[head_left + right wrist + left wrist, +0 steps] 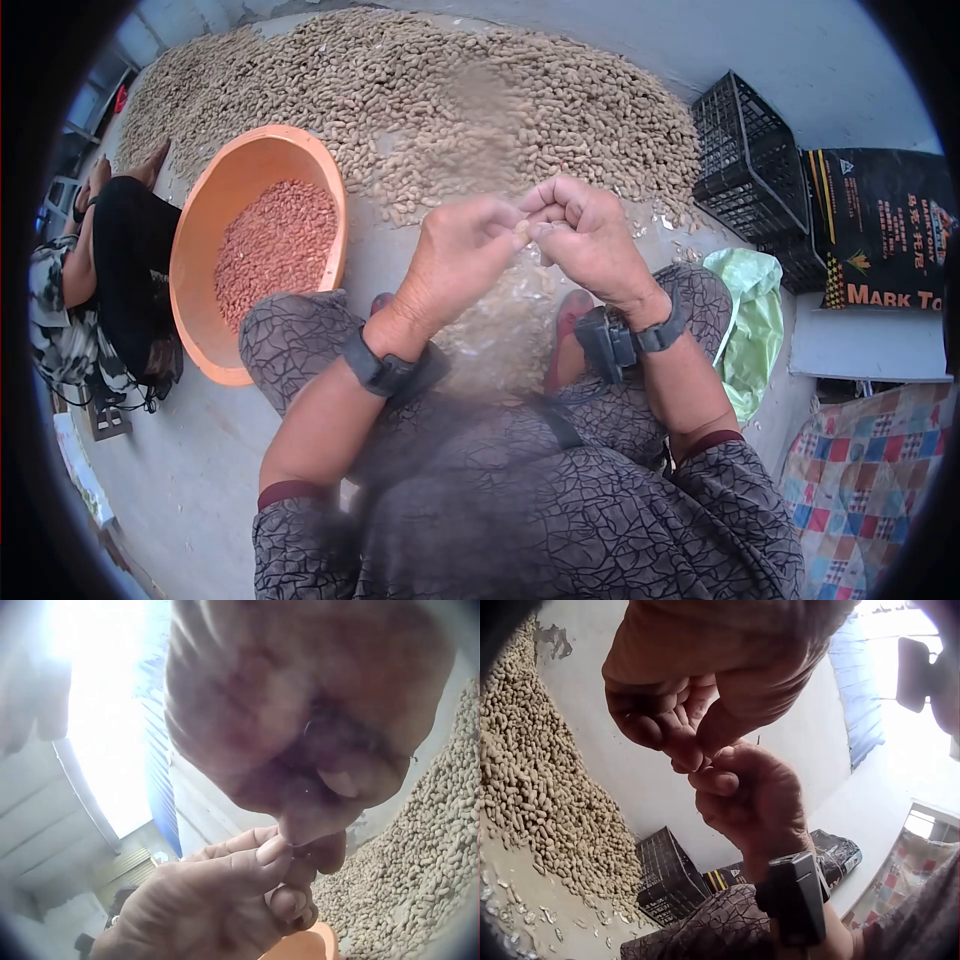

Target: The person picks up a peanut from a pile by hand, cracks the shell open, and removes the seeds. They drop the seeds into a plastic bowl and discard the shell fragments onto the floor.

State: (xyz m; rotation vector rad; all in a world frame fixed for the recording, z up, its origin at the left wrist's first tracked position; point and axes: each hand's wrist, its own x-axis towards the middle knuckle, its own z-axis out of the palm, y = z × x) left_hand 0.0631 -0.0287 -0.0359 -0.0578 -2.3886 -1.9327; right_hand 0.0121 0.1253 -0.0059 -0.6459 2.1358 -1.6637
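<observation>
My left hand (458,258) and right hand (596,252) meet in front of me, above the floor between my knees. Their thumbs and fingertips pinch a small pale peanut (521,228), mostly covered by the fingers. Both wrist views show the fingertips pressed close together, with the remaining fingers curled inward. Beyond the hands, a wide heap of unshelled peanuts (400,90) spreads over the floor. To the left, an orange basin (200,240) holds many shelled red peanuts (275,240).
Broken shells (490,340) litter the floor between my feet. On the right stand black plastic crates (745,150), a black printed sack (880,220) and a green plastic bag (745,330). Another person's bent leg (135,250) is beyond the basin at the left.
</observation>
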